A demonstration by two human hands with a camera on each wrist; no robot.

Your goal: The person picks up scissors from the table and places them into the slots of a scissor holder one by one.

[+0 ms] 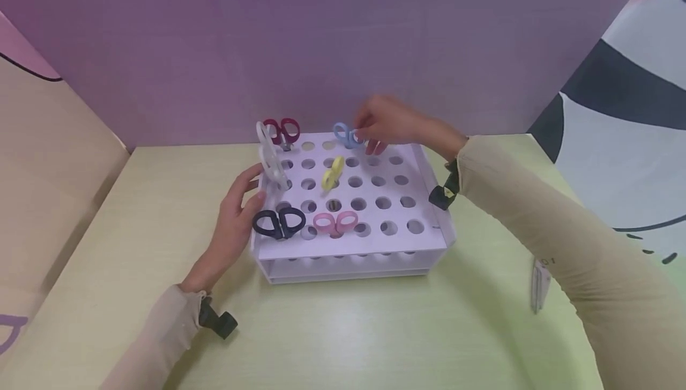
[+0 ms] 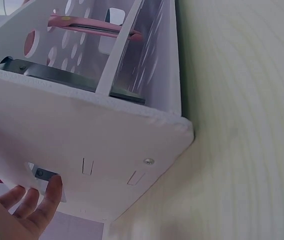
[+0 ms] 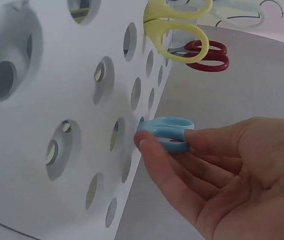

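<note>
A white rack [image 1: 386, 247] with rows of round holes stands on the table. My right hand [image 1: 388, 121] is at its back row and pinches the handle of light blue scissors [image 3: 169, 131] between thumb and fingers. The blades point down into a hole and are hidden. At the rack's left side my left hand [image 1: 233, 211] rests on the side panel [image 2: 107, 135], fingertips by its rectangular cut-out. Handles up in other holes are dark red scissors [image 1: 290, 130], white scissors [image 1: 272, 161], yellow scissors [image 1: 332, 174], black scissors [image 1: 279, 223] and pink scissors [image 1: 336, 222].
A small pale, flat object [image 1: 539, 286] lies on the table [image 1: 348, 336] to the right, partly under the right sleeve [image 1: 546, 241]. A purple wall [image 1: 321, 50] rises close behind the rack. Below the rack's top is a lower shelf [image 1: 348, 265].
</note>
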